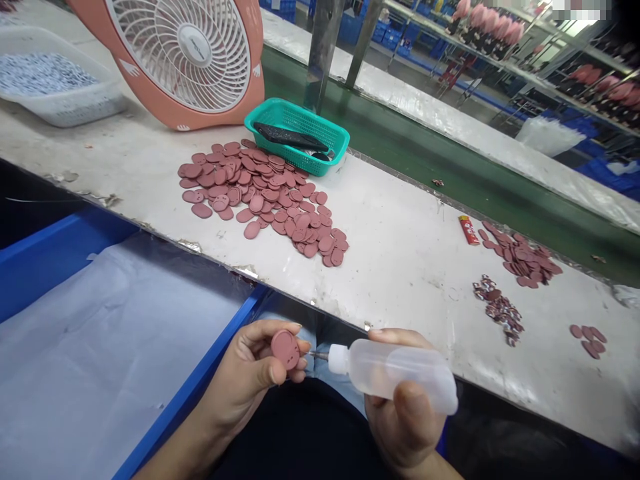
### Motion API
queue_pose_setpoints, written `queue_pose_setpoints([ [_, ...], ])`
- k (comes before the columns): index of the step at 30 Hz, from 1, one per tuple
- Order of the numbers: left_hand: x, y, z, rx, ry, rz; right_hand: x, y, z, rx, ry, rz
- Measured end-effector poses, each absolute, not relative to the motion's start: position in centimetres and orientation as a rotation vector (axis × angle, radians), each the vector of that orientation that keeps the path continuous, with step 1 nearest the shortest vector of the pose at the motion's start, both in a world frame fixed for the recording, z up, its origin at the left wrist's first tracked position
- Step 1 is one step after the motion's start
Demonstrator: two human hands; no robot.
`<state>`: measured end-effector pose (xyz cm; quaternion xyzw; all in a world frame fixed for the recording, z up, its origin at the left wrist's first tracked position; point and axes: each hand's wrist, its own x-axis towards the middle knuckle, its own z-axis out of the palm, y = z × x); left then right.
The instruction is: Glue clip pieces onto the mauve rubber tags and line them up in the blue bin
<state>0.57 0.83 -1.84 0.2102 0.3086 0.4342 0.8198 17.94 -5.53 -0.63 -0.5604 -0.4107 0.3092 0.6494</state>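
Note:
Between the thumb and fingers of my left hand [250, 363] is a dark pink oval disc [285, 349] with small holes in its face. My right hand [407, 413] is wrapped round a translucent squeeze bottle [405, 373] with a white cap and a thin metal tip. The bottle lies nearly level, its tip pointing left, close to the disc; whether it touches cannot be made out. A large heap of similar pink discs [270, 193] covers the bench in front of my hands.
An orange fan [195, 47] and a green basket [300, 127] with a black object stand behind the heap. To the right are a red tube [469, 230], small shiny pieces [503, 313] and more discs [530, 260]. A blue bin [200, 387] sits at the lower left, a white tray [65, 107] at upper left.

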Motion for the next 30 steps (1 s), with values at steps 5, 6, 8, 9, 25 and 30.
queue_pose_setpoints([
  [5,0.6,0.7,-2.0,0.467,0.652,0.926,17.8,-5.4,-0.8,-1.241,-0.904,0.755],
  [6,0.5,0.6,-2.0,0.468,0.653,0.927,17.8,-5.4,-0.8,-1.238,-0.898,0.766],
  [8,0.5,0.6,-2.1,0.467,0.656,0.926,17.8,-5.4,-0.8,-1.233,-0.888,0.774],
  [9,0.4,0.6,-2.0,0.466,0.658,0.926,17.8,-5.4,-0.7,-1.231,-0.887,0.775],
  [25,0.7,0.5,-2.0,0.483,0.723,0.909,17.8,-4.7,0.3,-1.119,-0.813,0.891],
  [30,0.3,0.4,-0.9,0.407,0.945,0.952,20.1,-1.4,1.5,-0.879,-0.437,1.249],
])
